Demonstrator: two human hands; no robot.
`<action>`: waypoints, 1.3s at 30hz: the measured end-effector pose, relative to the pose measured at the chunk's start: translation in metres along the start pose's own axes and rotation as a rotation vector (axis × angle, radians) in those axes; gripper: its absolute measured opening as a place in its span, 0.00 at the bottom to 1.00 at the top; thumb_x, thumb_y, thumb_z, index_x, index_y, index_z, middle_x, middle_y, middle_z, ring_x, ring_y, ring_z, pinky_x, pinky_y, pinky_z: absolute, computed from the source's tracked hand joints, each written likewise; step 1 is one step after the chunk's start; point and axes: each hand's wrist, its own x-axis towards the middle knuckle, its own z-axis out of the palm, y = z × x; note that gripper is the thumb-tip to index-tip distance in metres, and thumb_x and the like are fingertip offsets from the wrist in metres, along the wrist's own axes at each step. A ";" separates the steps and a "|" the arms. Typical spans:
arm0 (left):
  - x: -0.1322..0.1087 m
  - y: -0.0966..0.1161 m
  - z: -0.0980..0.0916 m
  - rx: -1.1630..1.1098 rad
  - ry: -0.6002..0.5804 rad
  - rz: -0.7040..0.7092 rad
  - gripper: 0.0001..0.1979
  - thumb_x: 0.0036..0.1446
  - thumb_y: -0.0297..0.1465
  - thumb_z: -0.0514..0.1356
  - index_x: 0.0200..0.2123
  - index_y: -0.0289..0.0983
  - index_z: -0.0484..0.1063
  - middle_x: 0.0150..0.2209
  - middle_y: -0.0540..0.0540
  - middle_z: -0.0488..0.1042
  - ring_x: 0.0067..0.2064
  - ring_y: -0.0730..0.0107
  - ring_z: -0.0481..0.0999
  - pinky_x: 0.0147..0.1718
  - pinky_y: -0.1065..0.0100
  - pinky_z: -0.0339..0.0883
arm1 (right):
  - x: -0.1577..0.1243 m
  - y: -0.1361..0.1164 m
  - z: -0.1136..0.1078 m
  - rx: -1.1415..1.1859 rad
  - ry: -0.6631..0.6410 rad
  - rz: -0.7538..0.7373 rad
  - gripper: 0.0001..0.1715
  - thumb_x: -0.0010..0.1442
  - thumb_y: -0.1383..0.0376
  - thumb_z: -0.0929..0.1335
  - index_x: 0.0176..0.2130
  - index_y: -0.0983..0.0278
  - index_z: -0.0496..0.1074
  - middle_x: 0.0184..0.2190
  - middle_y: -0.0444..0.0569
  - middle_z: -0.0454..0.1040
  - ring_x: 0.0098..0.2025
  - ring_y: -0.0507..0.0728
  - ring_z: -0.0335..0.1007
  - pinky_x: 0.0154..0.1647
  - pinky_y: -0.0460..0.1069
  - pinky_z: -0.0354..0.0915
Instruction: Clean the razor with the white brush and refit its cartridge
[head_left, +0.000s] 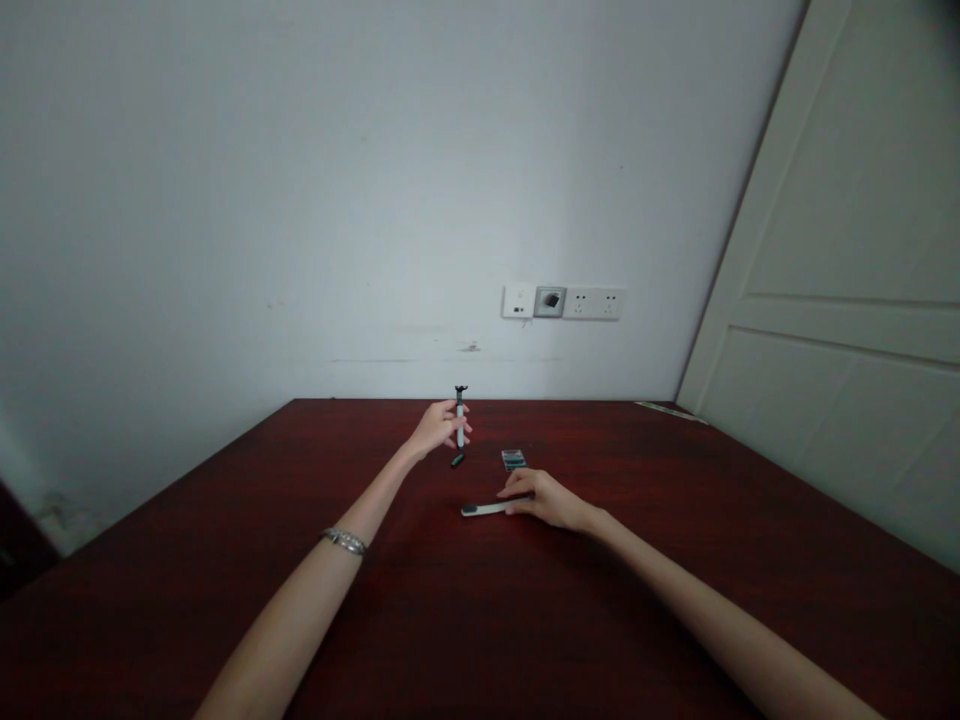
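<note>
My left hand [442, 425] is closed around a slim white stick with a black forked top [460, 425], holding it upright above the table. Just below its lower end is a short dark green piece [457, 460]; I cannot tell whether it is joined to the stick. My right hand [544, 498] pinches a flat white strip with a dark end [486, 509], which points left and lies low over the tabletop. Behind the right hand rests a small clear and green rectangular packet [514, 458].
The dark red table [585, 620] reaches back to a pale wall [360, 200]. Wall sockets [592, 303] sit above its far edge. A white panelled door [847, 300] stands at the right, and a thin pale strip [670, 411] lies by the far right corner.
</note>
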 end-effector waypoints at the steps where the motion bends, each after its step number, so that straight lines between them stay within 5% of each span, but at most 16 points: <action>1: 0.000 -0.001 0.000 -0.002 -0.003 0.003 0.11 0.54 0.28 0.55 0.42 0.34 0.63 0.31 0.43 0.75 0.26 0.68 0.77 0.19 0.74 0.66 | 0.001 0.001 -0.004 -0.006 0.019 -0.009 0.15 0.55 0.59 0.69 0.42 0.62 0.76 0.38 0.50 0.73 0.40 0.55 0.68 0.44 0.48 0.63; 10: 0.001 -0.005 0.003 -0.007 -0.041 -0.016 0.11 0.53 0.28 0.56 0.41 0.34 0.63 0.30 0.43 0.75 0.26 0.68 0.77 0.19 0.74 0.67 | 0.028 0.038 -0.042 -0.177 0.268 0.108 0.11 0.57 0.65 0.65 0.34 0.64 0.78 0.34 0.51 0.73 0.36 0.54 0.69 0.42 0.48 0.63; 18: 0.001 -0.009 0.004 0.001 -0.043 -0.019 0.11 0.53 0.26 0.55 0.42 0.34 0.63 0.31 0.43 0.74 0.26 0.68 0.77 0.18 0.74 0.66 | 0.041 0.059 -0.032 -0.253 0.117 0.136 0.12 0.57 0.65 0.65 0.37 0.64 0.78 0.35 0.51 0.73 0.37 0.54 0.68 0.42 0.47 0.62; 39: 0.001 -0.013 0.010 -0.002 -0.055 -0.034 0.12 0.53 0.27 0.56 0.42 0.34 0.63 0.30 0.43 0.75 0.26 0.68 0.77 0.19 0.75 0.66 | 0.041 0.054 -0.028 -0.339 0.066 0.241 0.10 0.57 0.64 0.66 0.33 0.61 0.78 0.36 0.48 0.73 0.36 0.53 0.68 0.36 0.44 0.59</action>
